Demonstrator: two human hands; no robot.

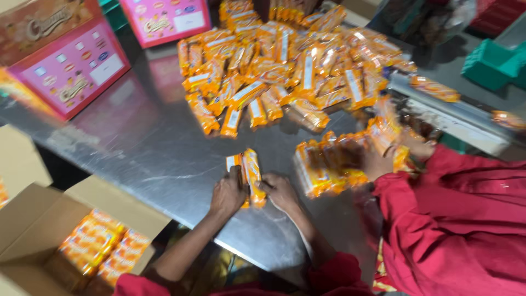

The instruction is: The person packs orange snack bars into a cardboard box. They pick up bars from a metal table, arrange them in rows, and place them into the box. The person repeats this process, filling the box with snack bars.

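Right now both hands press together a pair of orange snack packets [247, 171] on the steel table [148, 148]: left hand [228, 193] and right hand [280, 191] closed around them, near a co-worker's red sleeve [438, 219].

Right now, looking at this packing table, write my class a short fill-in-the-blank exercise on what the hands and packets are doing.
1. The left hand and right hand together hold two ____ packets.
2. The packets rest on a shiny ____ table.
3. The open cardboard box at lower left holds ____ of the same kind.
4. A co-worker's sleeve is ____.

Missing words: orange; metal; packets; red
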